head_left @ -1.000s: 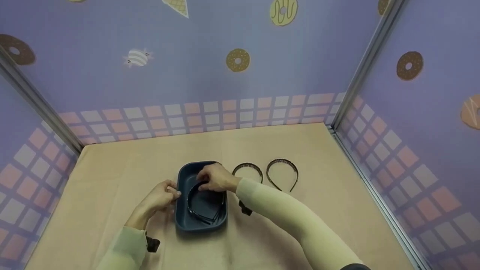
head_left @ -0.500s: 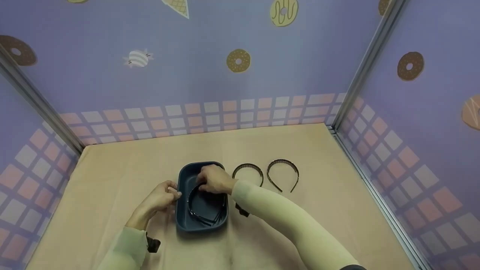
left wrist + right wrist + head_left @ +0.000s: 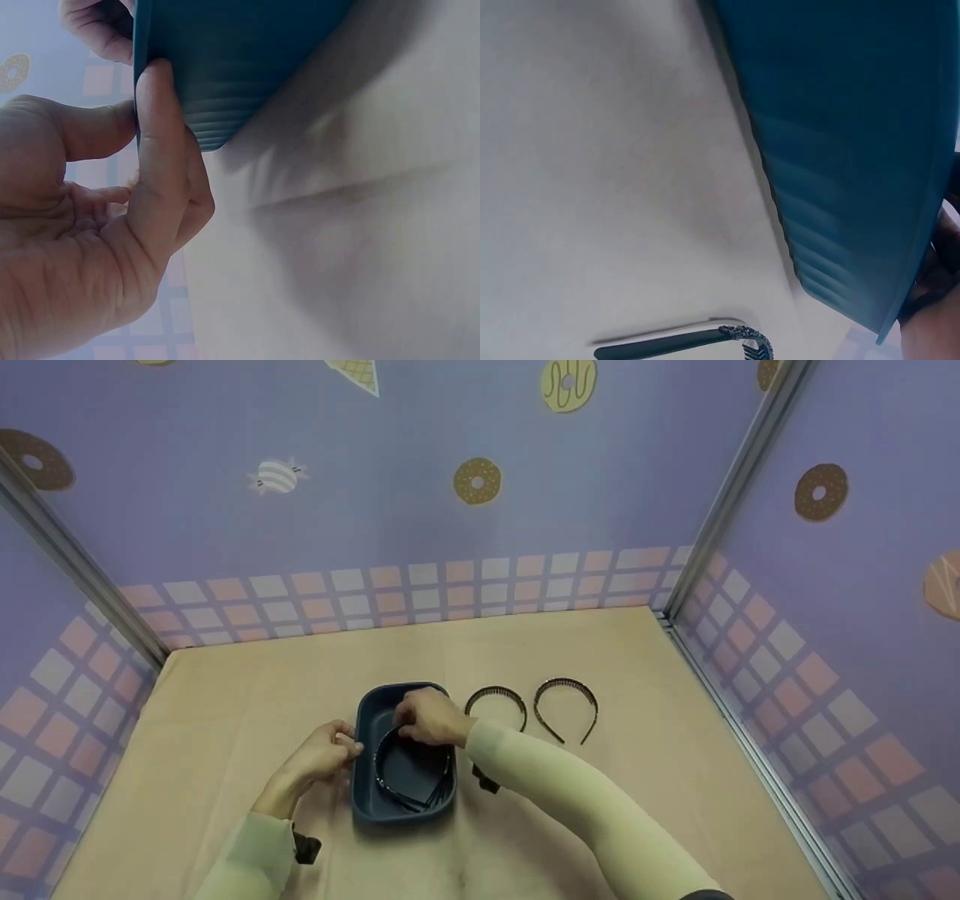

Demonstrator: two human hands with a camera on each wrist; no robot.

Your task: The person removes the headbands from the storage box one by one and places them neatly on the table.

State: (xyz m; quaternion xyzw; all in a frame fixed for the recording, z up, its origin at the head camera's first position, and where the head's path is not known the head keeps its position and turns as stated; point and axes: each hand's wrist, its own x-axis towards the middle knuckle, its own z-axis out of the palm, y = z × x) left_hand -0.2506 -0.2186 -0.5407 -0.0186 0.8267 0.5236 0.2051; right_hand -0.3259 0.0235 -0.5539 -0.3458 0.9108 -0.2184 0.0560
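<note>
The left hand (image 3: 319, 754) pinched the rim of the blue tray (image 3: 364, 799) between thumb and fingers, apparently to steady it mid-table. The right hand (image 3: 431, 716), inside the tray, gripped the dark, glossy nested headbands (image 3: 378, 769) at their arch, probably to keep those springy hoops aligned; thin ends fanned away from the far edge of the cloth-covered table (image 3: 225, 697). Smooth and round-cornered, the ribbed tray looked like plastic. Toward the table's right edge lay a half-hidden headband (image 3: 495, 690) and a toothed headband (image 3: 565, 682).
</note>
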